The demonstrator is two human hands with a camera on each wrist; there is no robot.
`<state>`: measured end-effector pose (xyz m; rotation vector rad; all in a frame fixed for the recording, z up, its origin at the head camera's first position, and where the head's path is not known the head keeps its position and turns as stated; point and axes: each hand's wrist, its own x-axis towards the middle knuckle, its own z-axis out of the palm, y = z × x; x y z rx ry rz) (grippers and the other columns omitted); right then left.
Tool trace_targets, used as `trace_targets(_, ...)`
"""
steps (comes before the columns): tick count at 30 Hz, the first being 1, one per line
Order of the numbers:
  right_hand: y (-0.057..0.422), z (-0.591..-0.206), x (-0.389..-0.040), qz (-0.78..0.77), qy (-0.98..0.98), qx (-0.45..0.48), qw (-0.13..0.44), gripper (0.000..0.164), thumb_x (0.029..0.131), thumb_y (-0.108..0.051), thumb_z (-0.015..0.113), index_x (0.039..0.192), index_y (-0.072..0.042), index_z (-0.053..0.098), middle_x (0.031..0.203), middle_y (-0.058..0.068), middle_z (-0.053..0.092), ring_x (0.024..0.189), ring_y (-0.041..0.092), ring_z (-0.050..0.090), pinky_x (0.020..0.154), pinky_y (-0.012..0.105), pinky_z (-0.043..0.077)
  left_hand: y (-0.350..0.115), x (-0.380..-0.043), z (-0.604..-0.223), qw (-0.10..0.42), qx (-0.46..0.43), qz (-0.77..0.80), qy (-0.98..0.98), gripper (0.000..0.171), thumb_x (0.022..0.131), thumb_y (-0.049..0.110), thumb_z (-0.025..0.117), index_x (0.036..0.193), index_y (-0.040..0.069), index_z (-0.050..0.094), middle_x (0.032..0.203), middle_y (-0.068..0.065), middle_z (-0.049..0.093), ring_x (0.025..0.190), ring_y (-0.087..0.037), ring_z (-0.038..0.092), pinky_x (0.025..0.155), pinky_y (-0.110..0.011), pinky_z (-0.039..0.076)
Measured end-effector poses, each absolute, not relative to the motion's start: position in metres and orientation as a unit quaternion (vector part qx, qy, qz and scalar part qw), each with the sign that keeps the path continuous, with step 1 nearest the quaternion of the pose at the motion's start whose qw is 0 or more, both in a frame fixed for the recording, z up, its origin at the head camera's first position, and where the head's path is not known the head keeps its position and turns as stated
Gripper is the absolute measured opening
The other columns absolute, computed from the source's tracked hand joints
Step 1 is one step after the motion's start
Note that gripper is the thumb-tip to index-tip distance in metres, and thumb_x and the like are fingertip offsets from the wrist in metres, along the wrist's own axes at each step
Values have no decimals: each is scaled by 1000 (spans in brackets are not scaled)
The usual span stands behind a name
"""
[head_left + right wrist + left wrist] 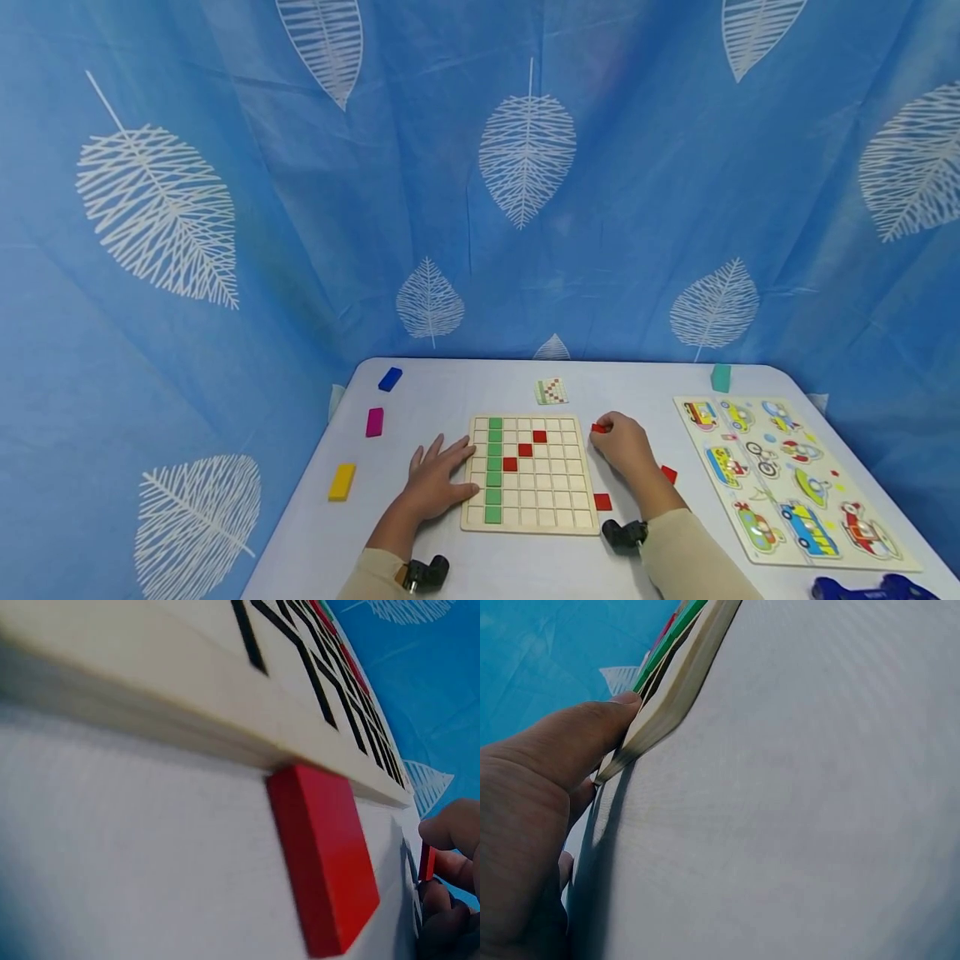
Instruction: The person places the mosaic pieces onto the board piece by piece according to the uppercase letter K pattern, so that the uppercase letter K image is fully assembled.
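Observation:
A wooden grid board lies mid-table, with a column of green tiles near its left side and a diagonal of red tiles beside that column. My left hand rests at the board's left edge, fingers spread, thumb and fingertips touching the rim. Just off the board's right edge, my right hand pinches a red tile between thumb and fingers. One loose red tile lies against the board's right side. Another red tile is partly hidden by my right forearm.
Behind the board lies a small pattern card. Blue, magenta and yellow blocks sit along the left, a teal block at the back right. A vehicle puzzle board lies right, near a dark blue object.

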<state>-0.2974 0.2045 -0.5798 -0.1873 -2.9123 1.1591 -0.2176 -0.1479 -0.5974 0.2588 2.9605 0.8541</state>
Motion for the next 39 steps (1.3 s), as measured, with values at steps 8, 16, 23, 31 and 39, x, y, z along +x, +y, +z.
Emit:
trace_targets(8,183,-574,-302,396,-917,-29,24,32,94,-19,76,119,-1,69,116,18,70,103,31,62,90,49,56,-148,-218,-597,24,90,277,956,72,89,46,80,154,29,54,168,6,41,162,-39,14,126,-70,2)
trace_targets(16,153,-576,-307,420,-907,24,23,29,93,-16,77,117,-1,71,112,15,69,97,27,64,84,45,58,-148,-218,-596,24,90,274,957,72,88,45,81,154,29,54,168,6,40,162,-39,14,126,-69,2)
trace_targets(23,140,-581,-310,413,-910,16,19,24,93,-17,77,112,-3,72,110,13,69,96,26,62,84,44,56,-149,-219,-595,29,92,273,957,73,89,46,81,154,29,54,168,7,40,162,-38,14,126,-69,2)
trace_targets(31,134,-578,-308,393,-919,14,32,23,91,-14,77,111,-2,72,111,16,66,93,27,61,78,44,55,-149,-219,-597,26,87,272,958,72,89,47,80,154,30,54,168,7,40,162,-37,13,126,-69,2)
trace_targets(39,133,-579,-307,391,-920,11,23,22,93,-16,78,111,-4,73,114,16,64,100,29,61,87,47,56,-149,-218,-596,23,86,275,957,72,88,46,81,154,30,54,168,7,40,162,-38,13,126,-69,2)
